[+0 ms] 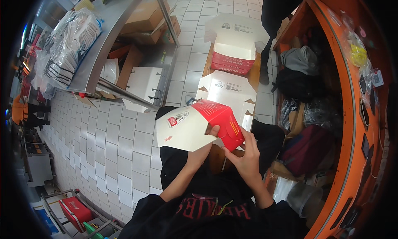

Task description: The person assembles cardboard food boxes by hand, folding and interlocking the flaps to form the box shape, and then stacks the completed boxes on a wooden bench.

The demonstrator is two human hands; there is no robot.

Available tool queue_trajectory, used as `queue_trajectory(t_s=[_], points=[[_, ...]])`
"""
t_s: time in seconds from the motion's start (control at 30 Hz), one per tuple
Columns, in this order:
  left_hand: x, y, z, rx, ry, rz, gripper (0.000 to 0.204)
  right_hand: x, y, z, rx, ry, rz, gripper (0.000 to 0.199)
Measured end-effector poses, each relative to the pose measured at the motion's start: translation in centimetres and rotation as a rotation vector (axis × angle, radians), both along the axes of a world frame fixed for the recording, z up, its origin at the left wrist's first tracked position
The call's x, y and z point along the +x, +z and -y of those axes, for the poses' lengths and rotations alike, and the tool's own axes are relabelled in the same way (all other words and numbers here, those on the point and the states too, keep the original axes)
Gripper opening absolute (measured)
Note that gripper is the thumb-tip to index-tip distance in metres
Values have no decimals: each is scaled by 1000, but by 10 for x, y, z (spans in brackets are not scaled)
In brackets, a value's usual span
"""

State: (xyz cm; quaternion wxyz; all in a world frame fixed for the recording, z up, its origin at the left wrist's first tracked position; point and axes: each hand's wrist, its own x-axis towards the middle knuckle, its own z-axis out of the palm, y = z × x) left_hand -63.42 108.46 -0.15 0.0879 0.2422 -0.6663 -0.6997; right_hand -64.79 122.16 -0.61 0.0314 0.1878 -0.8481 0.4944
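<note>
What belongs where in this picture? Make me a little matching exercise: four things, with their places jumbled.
Things:
1. red and white box
2. stacked boxes
3. plastic-wrapped white stack
4. maroon bag

Places:
A. on the steel table at the left
B. in the orange shelving at the right
C. held by the person's left hand and right hand
D. on the wooden bench ahead

Pairs: 1-C, 2-D, 3-A, 4-B

Steel counter [117,16] and cartons [232,66] suggest a takeaway kitchen.
</note>
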Motion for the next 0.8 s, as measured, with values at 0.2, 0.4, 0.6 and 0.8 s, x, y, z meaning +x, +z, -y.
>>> queue_trajectory(t_s=[0.2,0.4,0.6,0.8], points=[[15,-14,8,-359,-206,-101,15,2,5,1,34,39,203,72],[15,-27,6,-259,-389,-251,25,-17,-10,-12,91,202,15,56],[-29,19,19,-126,-633,-201,27,-55,-46,-14,-167,-56,409,42],[-131,-2,95,-47,-237,-336,24,-190,-52,-38,-295,-260,156,43]])
